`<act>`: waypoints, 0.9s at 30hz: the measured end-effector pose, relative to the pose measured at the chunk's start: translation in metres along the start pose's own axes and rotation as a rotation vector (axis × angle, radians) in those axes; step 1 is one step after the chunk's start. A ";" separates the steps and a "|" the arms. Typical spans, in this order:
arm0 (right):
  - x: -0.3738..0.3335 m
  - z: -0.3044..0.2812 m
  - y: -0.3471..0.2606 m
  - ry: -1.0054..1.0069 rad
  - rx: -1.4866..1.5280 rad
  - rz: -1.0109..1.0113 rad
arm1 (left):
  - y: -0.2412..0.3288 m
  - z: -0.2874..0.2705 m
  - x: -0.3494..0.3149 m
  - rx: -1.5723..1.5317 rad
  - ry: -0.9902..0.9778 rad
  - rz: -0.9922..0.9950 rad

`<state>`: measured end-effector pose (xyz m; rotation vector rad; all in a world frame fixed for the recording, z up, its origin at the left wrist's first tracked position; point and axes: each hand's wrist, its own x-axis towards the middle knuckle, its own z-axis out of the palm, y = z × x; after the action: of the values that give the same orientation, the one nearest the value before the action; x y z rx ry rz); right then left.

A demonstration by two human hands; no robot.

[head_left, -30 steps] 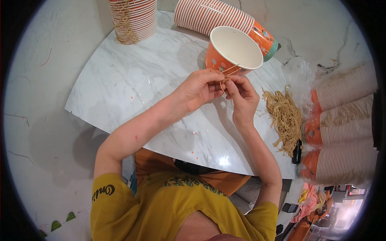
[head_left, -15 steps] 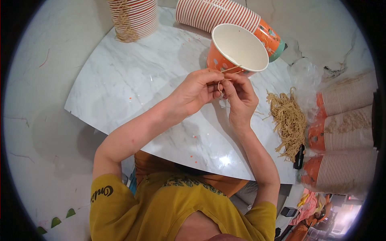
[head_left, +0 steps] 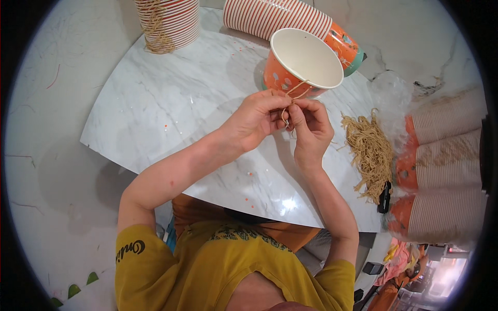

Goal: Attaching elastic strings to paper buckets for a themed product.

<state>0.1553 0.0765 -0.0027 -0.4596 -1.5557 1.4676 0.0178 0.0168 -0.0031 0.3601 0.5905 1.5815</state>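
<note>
In front of my hands stands an orange paper bucket (head_left: pixel 280 74) with a white rim and white inside, leaning a little toward me. A thin tan string (head_left: pixel 296 90) runs from its near side down to my fingers. My left hand (head_left: pixel 258 116) pinches the string with thumb and fingertips. Right beside it, my right hand (head_left: pixel 310 132) is closed on the same string, the fingertips of both hands nearly touching. A small loop of string and loose ends hang between them. The exact crossing of the strands is partly hidden by my fingers.
A pile of tan strings (head_left: pixel 369 153) lies at the table's right, with a small black tool (head_left: pixel 384 198) beside it. Stacked paper buckets (head_left: pixel 168 23) with strings stand far left; another stack (head_left: pixel 277 18) lies behind. Wrapped bucket stacks (head_left: pixel 448 166) and clear plastic (head_left: pixel 389 98) are further right.
The string between bucket and fingers now stands up in a clearer loop. My hands stay pinched together in almost the same place, and the view has shifted slightly.
</note>
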 end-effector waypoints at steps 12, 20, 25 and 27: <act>0.007 -0.003 -0.008 -0.027 -0.186 0.049 | -0.002 0.000 0.001 0.064 0.050 0.032; -0.001 -0.002 0.001 0.027 -0.085 0.074 | 0.006 0.004 -0.003 0.086 -0.018 -0.009; -0.002 -0.001 -0.001 0.067 -0.103 0.066 | 0.012 0.007 -0.004 0.239 -0.043 0.007; -0.002 -0.001 -0.001 0.073 -0.096 0.063 | 0.011 0.009 -0.005 0.318 -0.022 0.030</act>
<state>0.1578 0.0754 -0.0028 -0.6170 -1.5710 1.4125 0.0145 0.0130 0.0114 0.6252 0.8255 1.5108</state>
